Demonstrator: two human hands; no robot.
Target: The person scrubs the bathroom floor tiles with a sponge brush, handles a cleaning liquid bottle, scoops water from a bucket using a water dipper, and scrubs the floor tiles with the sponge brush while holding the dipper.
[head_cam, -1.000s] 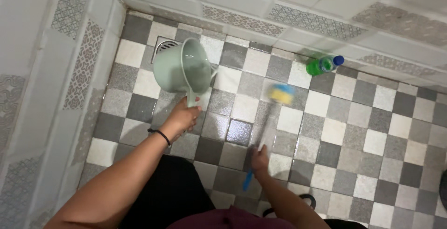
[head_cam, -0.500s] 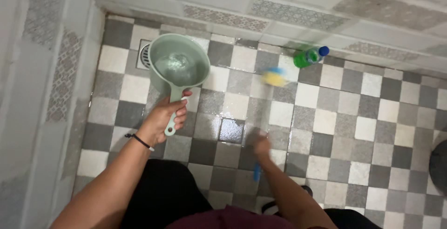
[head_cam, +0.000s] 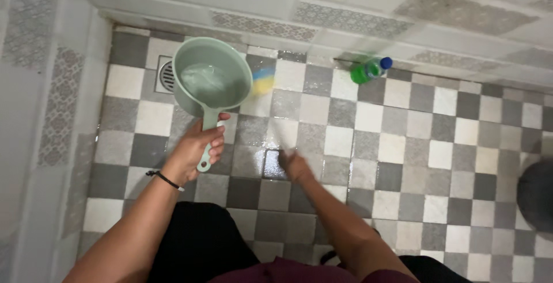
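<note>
The checkered tile floor (head_cam: 403,145) is wet and shiny. Above it, the left hand (head_cam: 196,147) is wrapped around the handle of a pale green water dipper (head_cam: 208,81), which holds water over the floor drain (head_cam: 166,76). The right hand (head_cam: 296,166) is blurred; I cannot tell its grip on the brush (head_cam: 262,80). A green bottle (head_cam: 368,70) lies near the wall.

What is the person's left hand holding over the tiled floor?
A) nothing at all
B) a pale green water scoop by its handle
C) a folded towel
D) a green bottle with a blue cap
B: the left hand grips the handle of the pale green water scoop, held level with water inside it.
</note>
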